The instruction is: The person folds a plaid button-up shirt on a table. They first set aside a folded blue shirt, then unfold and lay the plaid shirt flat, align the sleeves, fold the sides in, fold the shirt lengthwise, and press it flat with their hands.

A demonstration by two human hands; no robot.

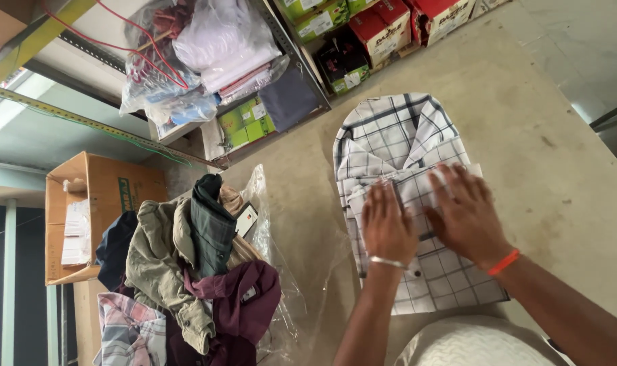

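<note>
Already I have the checked shirt [407,203] lying folded on the table [546,156], collar away from me and sleeves tucked in. My left hand [388,227] and right hand [466,213] lie flat on its middle, fingers spread, gripping nothing. Left of the shirt, a heap of clothes [193,278] looks unfolded, so I judge much remains.

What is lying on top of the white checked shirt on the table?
Both hands, left hand and right hand, press flat on the folded white checked shirt, which lies on the beige table. The cloth beneath the palms is covered.
</note>
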